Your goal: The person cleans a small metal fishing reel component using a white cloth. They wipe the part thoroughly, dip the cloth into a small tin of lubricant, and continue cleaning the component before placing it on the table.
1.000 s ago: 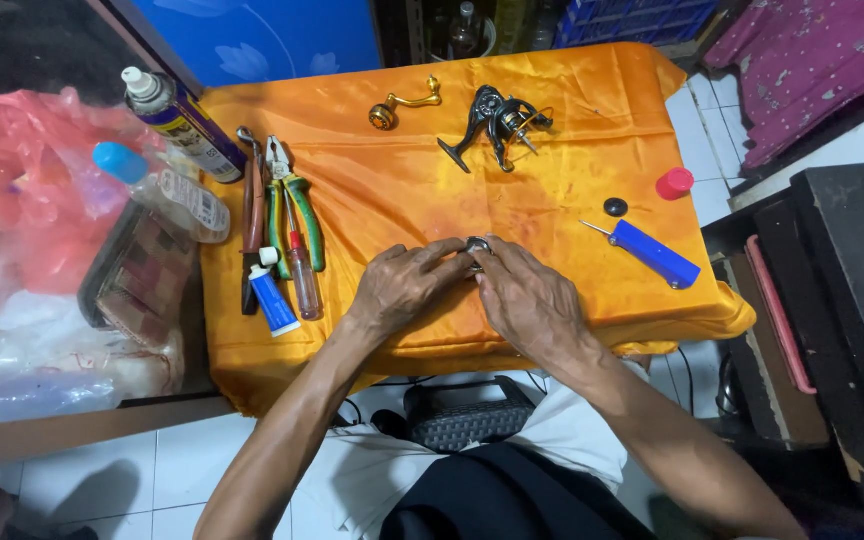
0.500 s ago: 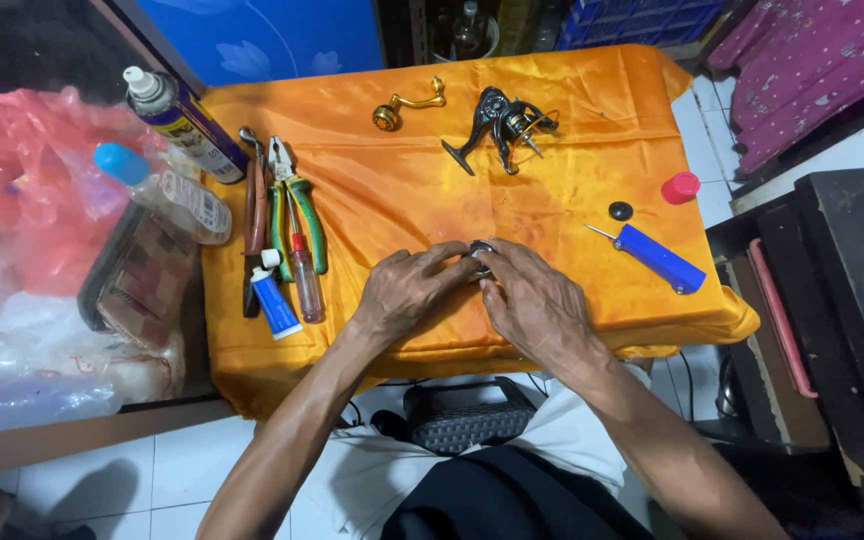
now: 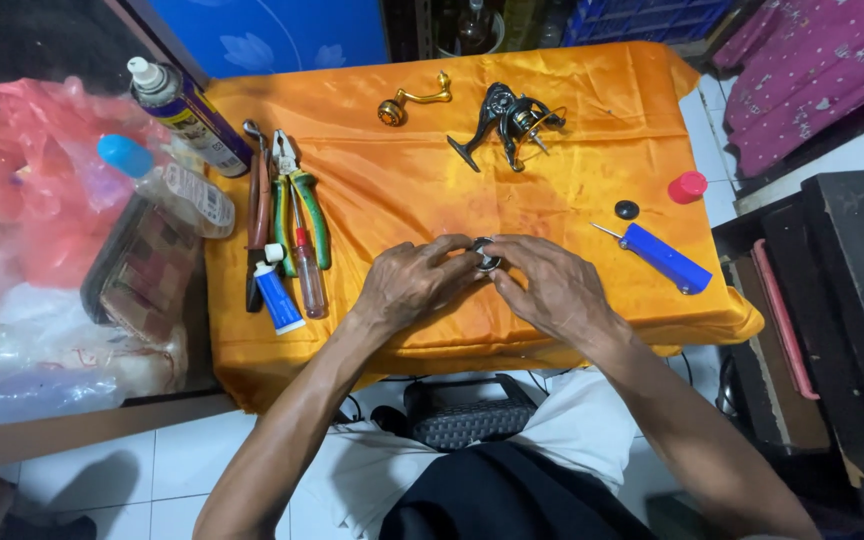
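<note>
My left hand and my right hand meet over the middle of the orange cloth. Together their fingertips pinch a small round dark metal part, mostly hidden by the fingers. A black fishing reel body lies at the far side of the cloth. To the left of the reel sits a gold crank handle. A blue-handled screwdriver rests to the right of my right hand.
Green-handled pliers, a brown-handled tool, a small red screwdriver and a blue tube lie at the left. A spray can, clear bottle, red cap and black disc are nearby.
Both hands stay together on the small part, with only slight finger shifts. Nothing else on the cloth has moved.
</note>
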